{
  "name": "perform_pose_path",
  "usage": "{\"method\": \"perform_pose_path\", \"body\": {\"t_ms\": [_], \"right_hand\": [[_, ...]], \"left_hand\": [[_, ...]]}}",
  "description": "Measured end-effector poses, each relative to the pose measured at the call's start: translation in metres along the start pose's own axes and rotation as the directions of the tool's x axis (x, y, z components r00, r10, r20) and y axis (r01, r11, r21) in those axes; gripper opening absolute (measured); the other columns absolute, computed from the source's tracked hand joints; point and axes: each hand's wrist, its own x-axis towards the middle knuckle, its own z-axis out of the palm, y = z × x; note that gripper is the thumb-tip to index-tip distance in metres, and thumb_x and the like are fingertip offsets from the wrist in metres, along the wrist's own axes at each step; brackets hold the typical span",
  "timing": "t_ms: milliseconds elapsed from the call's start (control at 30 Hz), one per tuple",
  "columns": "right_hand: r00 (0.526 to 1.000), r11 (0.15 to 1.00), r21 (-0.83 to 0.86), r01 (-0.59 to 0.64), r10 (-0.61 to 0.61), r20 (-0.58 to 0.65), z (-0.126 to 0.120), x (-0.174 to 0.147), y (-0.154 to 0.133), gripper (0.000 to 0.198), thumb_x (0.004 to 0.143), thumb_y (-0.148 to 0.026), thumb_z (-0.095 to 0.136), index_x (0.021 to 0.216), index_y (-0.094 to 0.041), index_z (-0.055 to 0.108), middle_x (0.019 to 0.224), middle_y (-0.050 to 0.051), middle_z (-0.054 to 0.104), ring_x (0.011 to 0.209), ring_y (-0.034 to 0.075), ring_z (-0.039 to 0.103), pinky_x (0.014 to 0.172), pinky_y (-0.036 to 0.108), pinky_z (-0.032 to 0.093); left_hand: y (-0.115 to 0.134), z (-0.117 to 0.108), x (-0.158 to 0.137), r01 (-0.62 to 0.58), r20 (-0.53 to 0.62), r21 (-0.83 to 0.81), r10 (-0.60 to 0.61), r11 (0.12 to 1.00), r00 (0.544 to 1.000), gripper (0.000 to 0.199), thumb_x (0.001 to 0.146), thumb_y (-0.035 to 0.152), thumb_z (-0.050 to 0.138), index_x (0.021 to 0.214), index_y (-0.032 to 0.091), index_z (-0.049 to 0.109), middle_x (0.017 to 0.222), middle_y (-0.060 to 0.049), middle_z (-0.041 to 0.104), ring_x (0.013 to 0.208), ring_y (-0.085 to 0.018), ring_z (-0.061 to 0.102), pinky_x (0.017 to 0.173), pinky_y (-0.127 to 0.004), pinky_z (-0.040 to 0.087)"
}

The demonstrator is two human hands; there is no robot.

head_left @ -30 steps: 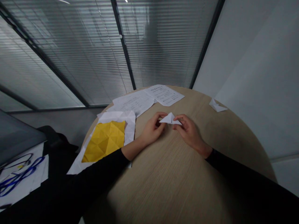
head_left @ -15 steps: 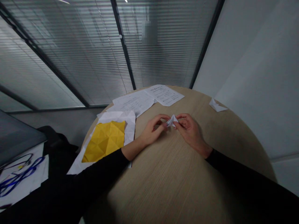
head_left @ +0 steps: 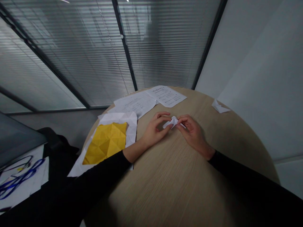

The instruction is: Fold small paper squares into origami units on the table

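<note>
A small piece of white folded paper (head_left: 174, 121), shaped like an origami boat, is held between my two hands above the round wooden table. My left hand (head_left: 155, 129) has its thumb against the paper's near side and its index finger behind, with the other fingers raised and loosely curved. My right hand (head_left: 192, 133) pinches the paper's right part between thumb and index finger. One paper wing shows below the left index finger, and a tip sticks out under the right fingers.
Another folded white paper (head_left: 220, 107) lies near the table's right edge. Printed sheets (head_left: 167, 96) lie at the back. On the left, creased yellow paper (head_left: 106, 142) rests on a white sheet (head_left: 131, 126). A blue cord (head_left: 23, 176) lies on papers at far left.
My left fingers have lifted and spread a little, and the left thumb has moved right across the paper. More of the paper's side tips shows now. My right hand has barely moved.
</note>
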Motion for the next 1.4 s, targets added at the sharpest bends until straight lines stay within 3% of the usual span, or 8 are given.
{"method": "perform_pose_path", "body": {"t_ms": [200, 367, 567, 800, 967, 1067, 1200, 1400], "right_hand": [[1.0, 0.997, -0.072, -0.02, 0.021, 0.007, -0.003, 0.0, -0.011, 0.02, 0.113, -0.041, 0.066, 0.131, -0.033, 0.069, 0.137, 0.011, 0.077, 0.131, 0.031, 0.076, 0.115, 0.053, 0.065], [0.985, 0.974, -0.197, 0.109, -0.08, 0.149, -0.008, 0.005, -0.019, 0.016, 0.112, -0.038, 0.068, 0.119, -0.03, 0.08, 0.15, 0.013, 0.077, 0.143, 0.036, 0.072, 0.127, 0.063, 0.056], [0.946, 0.984, -0.098, 0.149, -0.113, 0.304, -0.004, -0.002, -0.016, 0.046, 0.104, -0.035, 0.076, 0.149, -0.029, 0.071, 0.148, 0.015, 0.079, 0.14, 0.039, 0.075, 0.124, 0.063, 0.059], [0.966, 0.978, -0.182, -0.103, 0.142, 0.218, -0.002, -0.002, -0.014, 0.011, 0.098, -0.026, 0.076, 0.109, -0.03, 0.079, 0.096, 0.003, 0.086, 0.084, 0.027, 0.08, 0.074, 0.039, 0.065], [0.985, 0.97, -0.193, -0.15, 0.164, 0.058, -0.004, -0.002, -0.008, 0.018, 0.092, -0.03, 0.082, 0.109, -0.029, 0.078, 0.101, 0.006, 0.088, 0.087, 0.03, 0.082, 0.07, 0.038, 0.064], [0.985, 0.965, -0.197, -0.174, 0.172, -0.028, -0.003, -0.002, -0.005, 0.018, 0.09, -0.032, 0.082, 0.104, -0.03, 0.072, 0.093, 0.005, 0.086, 0.08, 0.029, 0.079, 0.064, 0.036, 0.06], [0.987, 0.958, -0.239, -0.158, 0.149, -0.055, -0.002, -0.004, -0.007, 0.025, 0.084, -0.027, 0.083, 0.1, -0.031, 0.064, 0.085, 0.001, 0.082, 0.074, 0.027, 0.075, 0.061, 0.034, 0.056], [0.992, 0.956, -0.267, -0.12, 0.109, -0.058, 0.001, -0.005, -0.012, 0.024, 0.093, -0.035, 0.083, 0.105, -0.032, 0.062, 0.09, 0.004, 0.082, 0.079, 0.029, 0.079, 0.065, 0.037, 0.059]], "left_hand": [[0.003, 0.001, -0.002, 0.047, -0.053, 0.068, -0.043, 0.997, 0.998, 0.015, 0.112, 0.038, 0.081, 0.109, 0.023, 0.083, 0.129, -0.01, 0.076, 0.125, -0.027, 0.073, 0.114, -0.052, 0.06], [0.01, -0.002, -0.004, 0.034, -0.037, 0.126, -0.03, 0.991, 0.999, 0.023, 0.117, 0.044, 0.073, 0.113, 0.023, 0.081, 0.117, -0.009, 0.08, 0.115, -0.026, 0.073, 0.109, -0.049, 0.059], [0.004, 0.001, -0.006, 0.259, -0.111, -0.024, -0.26, 0.966, 0.959, 0.035, 0.122, 0.054, 0.06, 0.12, 0.021, 0.073, 0.107, -0.006, 0.08, 0.093, -0.019, 0.071, 0.084, -0.033, 0.061], [0.006, 0.002, -0.006, 0.313, 0.121, -0.122, -0.299, 0.942, 0.946, 0.041, 0.123, 0.061, 0.053, 0.117, 0.023, 0.066, 0.097, -0.003, 0.075, 0.086, -0.02, 0.07, 0.077, -0.034, 0.06], [0.011, -0.001, -0.006, 0.26, 0.158, -0.035, -0.251, 0.965, 0.955, 0.036, 0.121, 0.054, 0.055, 0.136, 0.022, 0.064, 0.113, -0.008, 0.08, 0.098, -0.023, 0.075, 0.088, -0.039, 0.062], [0.011, -0.002, -0.008, 0.169, 0.16, 0.046, -0.174, 0.985, 0.972, 0.062, 0.109, 0.054, 0.071, 0.16, 0.023, 0.053, 0.129, -0.012, 0.08, 0.099, -0.025, 0.078, 0.093, -0.044, 0.063], [0.012, 0.001, -0.011, 0.021, 0.243, 0.21, -0.073, 0.978, 0.967, 0.087, 0.089, 0.052, 0.083, 0.164, 0.024, 0.05, 0.127, -0.012, 0.082, 0.098, -0.031, 0.08, 0.103, -0.054, 0.063], [0.013, 0.003, -0.011, 0.059, 0.172, 0.342, -0.124, 0.938, 0.977, 0.062, 0.1, 0.047, 0.076, 0.154, 0.025, 0.056, 0.108, -0.005, 0.085, 0.081, -0.024, 0.081, 0.097, -0.047, 0.064]]}}
